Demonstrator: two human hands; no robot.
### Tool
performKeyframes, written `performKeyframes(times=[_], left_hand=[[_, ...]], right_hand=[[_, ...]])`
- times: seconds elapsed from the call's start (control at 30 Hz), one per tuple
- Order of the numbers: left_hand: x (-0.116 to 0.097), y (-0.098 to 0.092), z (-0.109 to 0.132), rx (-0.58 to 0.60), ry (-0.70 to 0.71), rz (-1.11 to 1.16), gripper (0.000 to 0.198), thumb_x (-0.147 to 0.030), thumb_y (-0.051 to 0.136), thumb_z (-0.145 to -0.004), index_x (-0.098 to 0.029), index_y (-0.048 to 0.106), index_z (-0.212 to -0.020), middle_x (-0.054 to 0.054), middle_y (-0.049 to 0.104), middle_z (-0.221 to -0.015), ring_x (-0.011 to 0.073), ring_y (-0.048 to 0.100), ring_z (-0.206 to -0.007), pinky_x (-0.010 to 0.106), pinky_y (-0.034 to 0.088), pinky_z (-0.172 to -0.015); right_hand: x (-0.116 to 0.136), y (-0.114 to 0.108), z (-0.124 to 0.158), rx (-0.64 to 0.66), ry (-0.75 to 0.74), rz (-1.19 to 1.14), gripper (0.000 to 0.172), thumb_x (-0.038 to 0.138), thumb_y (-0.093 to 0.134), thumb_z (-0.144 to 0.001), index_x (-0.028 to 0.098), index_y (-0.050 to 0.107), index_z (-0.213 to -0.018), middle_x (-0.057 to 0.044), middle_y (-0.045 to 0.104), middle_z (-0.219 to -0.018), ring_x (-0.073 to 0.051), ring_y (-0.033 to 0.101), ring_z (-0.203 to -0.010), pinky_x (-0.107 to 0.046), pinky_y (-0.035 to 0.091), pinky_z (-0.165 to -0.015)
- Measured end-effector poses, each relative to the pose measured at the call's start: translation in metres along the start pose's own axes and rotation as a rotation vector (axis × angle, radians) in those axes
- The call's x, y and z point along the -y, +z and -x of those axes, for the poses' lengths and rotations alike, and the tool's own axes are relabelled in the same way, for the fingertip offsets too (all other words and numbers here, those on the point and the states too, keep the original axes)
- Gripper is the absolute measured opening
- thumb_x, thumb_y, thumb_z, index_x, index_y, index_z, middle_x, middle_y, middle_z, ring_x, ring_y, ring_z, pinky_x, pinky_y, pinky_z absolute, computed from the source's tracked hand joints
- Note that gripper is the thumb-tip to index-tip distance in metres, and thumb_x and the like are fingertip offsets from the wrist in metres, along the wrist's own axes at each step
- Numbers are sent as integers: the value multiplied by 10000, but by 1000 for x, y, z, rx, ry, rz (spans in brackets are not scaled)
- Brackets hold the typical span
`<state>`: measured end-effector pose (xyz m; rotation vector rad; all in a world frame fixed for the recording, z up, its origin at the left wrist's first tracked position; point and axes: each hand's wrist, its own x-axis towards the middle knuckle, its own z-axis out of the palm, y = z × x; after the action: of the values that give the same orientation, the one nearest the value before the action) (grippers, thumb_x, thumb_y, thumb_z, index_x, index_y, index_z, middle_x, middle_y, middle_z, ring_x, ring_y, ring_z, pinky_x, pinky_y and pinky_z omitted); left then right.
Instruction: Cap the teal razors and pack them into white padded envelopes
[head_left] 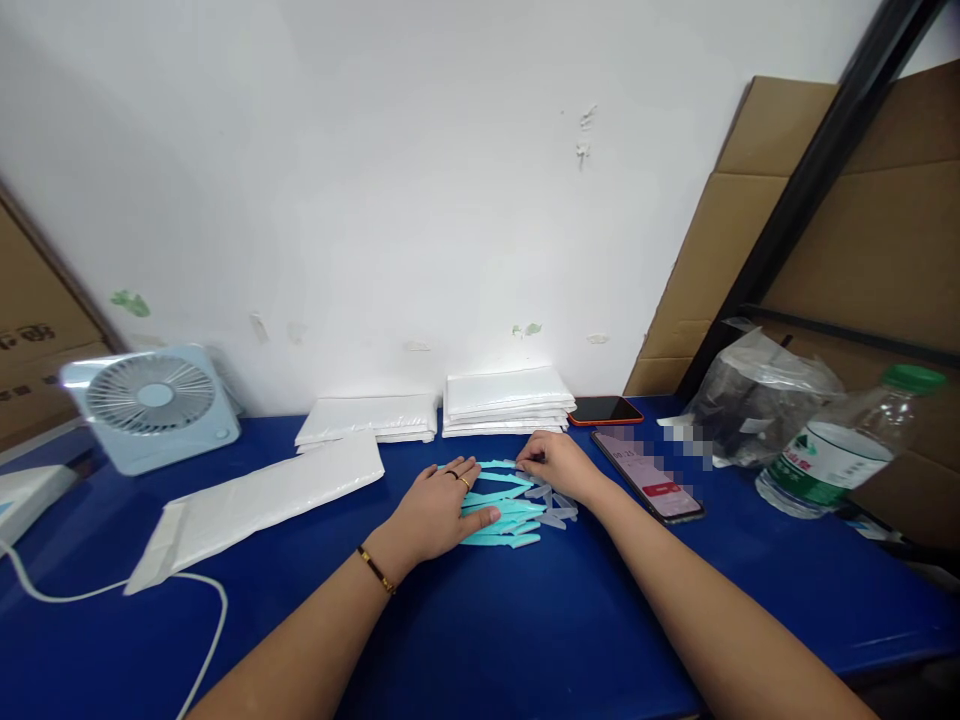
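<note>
A heap of several thin teal plastic strips (pixel 504 512) lies on the blue table (pixel 525 630) in front of me. Their clear tips fan out to the right. My left hand (pixel 439 512) lies flat on the left side of the heap, fingers stretched out, with rings on it and a bracelet at the wrist. My right hand (pixel 553 462) rests at the heap's far right end, its fingers curled in a pinch on one strip's end.
White flat packets (pixel 506 398) are stacked at the wall, more packets (pixel 367 417) to their left, and one long white pouch (pixel 262 502) lies nearer. A small fan (pixel 150 405) stands at left with a white cable (pixel 202 600). Two phones (pixel 649 475), a wrapped bag (pixel 757 400) and a water bottle (pixel 840 450) sit at right.
</note>
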<state>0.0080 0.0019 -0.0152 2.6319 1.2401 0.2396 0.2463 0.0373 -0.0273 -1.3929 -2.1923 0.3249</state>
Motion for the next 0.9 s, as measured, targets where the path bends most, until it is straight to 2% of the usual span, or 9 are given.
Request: performKeyframes(times=[0.23,0.33,0.43,0.5,0.63,0.73,0.9], left_hand=[[-1,-2,-2,-21,48,101,648,-638,314,-822,-250,363,-1339,67,376,-1395,246,330,-1283,411,260,-1030],[7,-4,-6,-124,0,158,514,-522,352,-866,-255,420,-1299,42,496,-1304,202,438,-1199,333,335,-979],[18,-3,-11,-229,-116,124,358,-380,437,-855,-244,551,-1166,25,599,-1164,191,515,-1093,303,384,-915],[24,-2,-14,-245,-160,82,245,-321,486,-826,-251,632,-1009,6,648,-1044,190,556,-1001,297,410,-853],[26,-4,-19,-308,-132,61,171,-257,485,-826,-237,654,-814,-9,670,-891,161,583,-856,274,418,-776],[23,-4,-22,-367,-118,26,165,-255,486,-833,-241,649,-813,-11,668,-888,170,572,-881,289,402,-796],[23,-2,-22,-365,-190,-28,128,-273,556,-790,-267,636,-889,-8,637,-958,192,558,-929,304,390,-789]], right_hand=[[3,6,-5,9,96,-7,77,231,616,-706,188,678,-696,-18,624,-721,-134,542,-664,-221,380,-592],[6,7,-4,28,97,-3,71,232,609,-718,187,663,-728,-5,616,-672,-130,538,-636,-220,364,-578],[10,6,-3,32,54,11,51,212,606,-732,190,649,-748,2,611,-669,-129,536,-637,-229,360,-600],[13,4,-2,2,-4,37,33,202,611,-737,192,641,-745,-5,616,-714,-141,541,-691,-243,365,-642],[18,-1,-2,-80,-121,66,14,196,603,-763,192,617,-763,-17,613,-761,-160,535,-770,-275,369,-723],[18,-4,-4,-96,-142,64,25,191,598,-771,191,619,-758,-20,610,-740,-162,536,-761,-278,379,-720],[12,-14,-1,-84,-54,42,83,190,604,-757,198,673,-803,-37,631,-801,-168,548,-779,-270,404,-687]])
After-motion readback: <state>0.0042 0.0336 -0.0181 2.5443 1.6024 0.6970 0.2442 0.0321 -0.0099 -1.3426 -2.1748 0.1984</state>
